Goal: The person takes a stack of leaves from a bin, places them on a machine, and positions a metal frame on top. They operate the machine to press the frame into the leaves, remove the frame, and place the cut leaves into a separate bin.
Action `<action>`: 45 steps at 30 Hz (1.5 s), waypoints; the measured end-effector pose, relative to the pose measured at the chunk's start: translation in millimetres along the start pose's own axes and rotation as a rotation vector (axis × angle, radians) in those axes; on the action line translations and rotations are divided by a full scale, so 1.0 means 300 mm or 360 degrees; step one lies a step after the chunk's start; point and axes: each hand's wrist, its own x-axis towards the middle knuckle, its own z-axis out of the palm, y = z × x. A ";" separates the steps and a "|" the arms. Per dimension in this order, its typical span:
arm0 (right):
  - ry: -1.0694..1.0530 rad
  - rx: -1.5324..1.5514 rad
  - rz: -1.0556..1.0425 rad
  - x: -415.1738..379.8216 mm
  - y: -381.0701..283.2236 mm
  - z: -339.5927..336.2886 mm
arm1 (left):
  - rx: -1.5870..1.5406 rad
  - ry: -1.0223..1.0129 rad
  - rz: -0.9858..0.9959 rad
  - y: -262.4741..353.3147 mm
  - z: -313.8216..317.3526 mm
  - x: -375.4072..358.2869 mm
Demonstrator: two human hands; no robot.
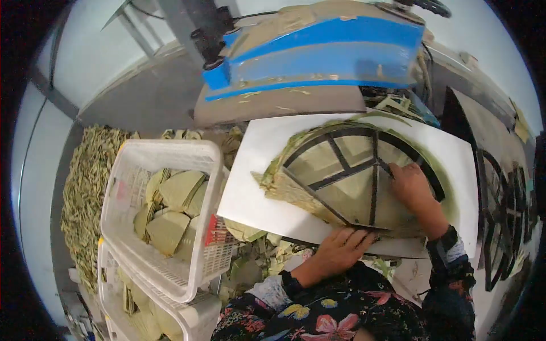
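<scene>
A black fan-shaped cutting die point(373, 196) with several divider bars lies on a stack of pale green leaf sheets point(301, 196). Ragged leaf edges stick out past its rim. Both rest on a white board point(250, 170). My right hand point(412, 187) is closed on one of the die's bars at the right, fingertips bent down inside the frame. My left hand point(344, 250) lies at the near edge of the die and stack, its fingers stretched out and touching that edge; the fingertips are partly hidden.
Behind the board stands a blue machine point(324, 57). At left, a white plastic basket point(211, 227) holds cut leaf pieces, above a second basket point(199, 312). A heap of leaf scraps point(94, 193) lies beyond. More black dies point(495, 227) lean at the right.
</scene>
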 end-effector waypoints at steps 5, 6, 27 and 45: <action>-0.0062 0.0071 -0.0026 0.019 -0.018 -0.050 | -0.0041 0.0050 0.0132 -0.018 -0.012 -0.005; -0.0133 -0.0010 -0.0005 0.027 -0.021 -0.056 | -0.0040 0.0063 0.0116 -0.023 -0.015 -0.006; 0.0121 -0.0327 -0.0147 -0.002 -0.049 -0.087 | 0.0202 -0.0171 0.0306 -0.009 0.030 -0.013; 0.0367 -0.0101 0.0054 -0.035 -0.070 -0.043 | 0.0289 -0.0086 0.0306 -0.010 0.045 -0.005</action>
